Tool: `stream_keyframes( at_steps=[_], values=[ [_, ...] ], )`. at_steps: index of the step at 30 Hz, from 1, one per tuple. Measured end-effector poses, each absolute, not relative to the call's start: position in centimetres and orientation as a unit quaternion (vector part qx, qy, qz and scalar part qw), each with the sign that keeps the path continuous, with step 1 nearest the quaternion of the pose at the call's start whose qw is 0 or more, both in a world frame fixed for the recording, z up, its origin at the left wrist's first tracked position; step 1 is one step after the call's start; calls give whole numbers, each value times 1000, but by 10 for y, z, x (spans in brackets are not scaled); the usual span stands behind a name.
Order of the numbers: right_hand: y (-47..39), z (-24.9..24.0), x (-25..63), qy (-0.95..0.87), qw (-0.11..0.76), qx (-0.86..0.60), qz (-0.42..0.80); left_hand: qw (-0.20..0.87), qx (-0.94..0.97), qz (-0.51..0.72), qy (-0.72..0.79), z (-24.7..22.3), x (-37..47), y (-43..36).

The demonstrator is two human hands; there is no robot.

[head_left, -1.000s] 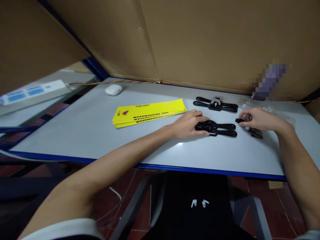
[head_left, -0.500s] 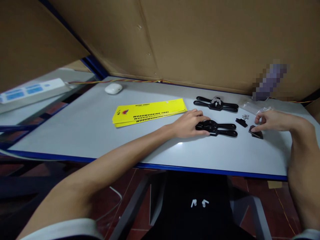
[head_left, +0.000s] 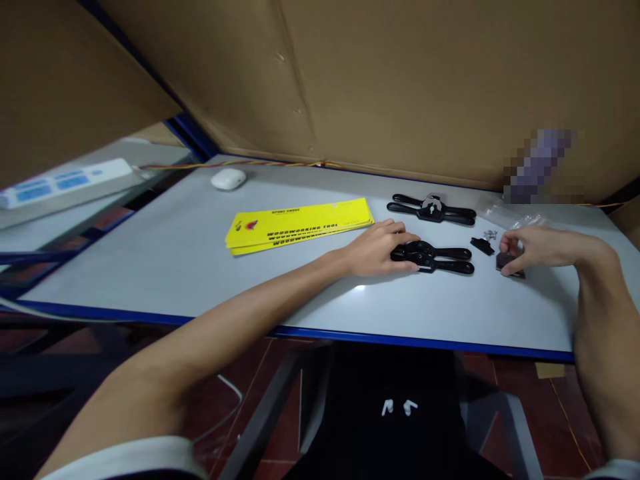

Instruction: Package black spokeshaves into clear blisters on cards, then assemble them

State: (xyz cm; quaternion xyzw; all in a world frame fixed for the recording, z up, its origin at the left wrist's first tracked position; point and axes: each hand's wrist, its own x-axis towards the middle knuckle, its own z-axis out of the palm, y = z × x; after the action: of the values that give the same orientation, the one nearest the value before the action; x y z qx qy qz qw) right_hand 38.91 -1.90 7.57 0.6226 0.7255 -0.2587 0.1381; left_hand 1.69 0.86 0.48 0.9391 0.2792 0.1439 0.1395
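My left hand (head_left: 381, 248) is wrapped round the left ends of two black spokeshave bodies (head_left: 447, 260) lying side by side on the grey table. My right hand (head_left: 533, 247) is over some small dark plates (head_left: 511, 265) near the right side, thumb and fingers curved and apart, touching them. Between the hands lie a black clip-shaped part (head_left: 483, 246) and several small silver screws (head_left: 491, 235). Further back are two more black tool bodies (head_left: 432, 209) with a grey piece on top.
Yellow printed cards (head_left: 300, 225) lie left of my left hand. A white case (head_left: 229, 179) sits at the back left, clear plastic bags (head_left: 510, 215) at the back right. Cardboard walls (head_left: 400, 87) stand behind. A power strip (head_left: 65, 187) is far left.
My right hand has shifted slightly left over the dark plates, covering more of them. My left hand has stayed on the black tool bodies.
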Motion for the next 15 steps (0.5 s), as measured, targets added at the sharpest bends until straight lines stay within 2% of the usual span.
stream_keyframes(
  at_steps=[9,15],
  values=[
    [-20,76,402,730,107,626,-253,134,941,149,274,2,16,9],
    [-23,80,402,739,118,615,-248,136,941,152,271,4,16,9]
  ],
)
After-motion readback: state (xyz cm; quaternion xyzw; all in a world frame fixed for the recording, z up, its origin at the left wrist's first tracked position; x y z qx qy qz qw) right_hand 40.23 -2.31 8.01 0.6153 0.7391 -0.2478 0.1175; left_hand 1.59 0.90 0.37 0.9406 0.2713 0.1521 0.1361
